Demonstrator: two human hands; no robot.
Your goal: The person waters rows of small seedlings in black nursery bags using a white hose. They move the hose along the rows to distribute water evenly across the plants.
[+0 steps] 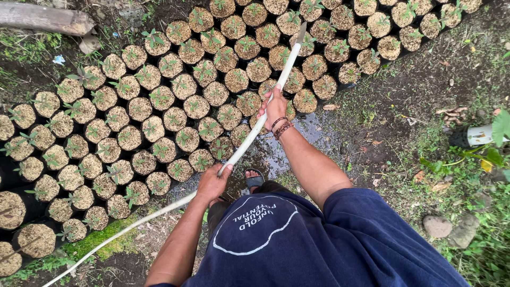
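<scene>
Long white flexible hose (249,138) ran diagonally from lower left up over the seedling bags, nozzle end pointing up-right. Left hand (212,183) was wrapped around it nearer the body; right hand (274,109) was clamped around it further up. Round black grow bags (159,101) under the hose each held soil and a small seedling. Wet puddle (276,154) lay beside the hose.

Outdoor plot, daylight, no hard shadows. Ground (425,85) dark bare soil, wet patch with puddle (276,154) seen at centre. Grass and weeds (478,175) spread along right edge, moss strip (101,239) at lower left. Log (45,18) laid at top left. Stones (436,226) set at lower right. Dry leaves scattered.
</scene>
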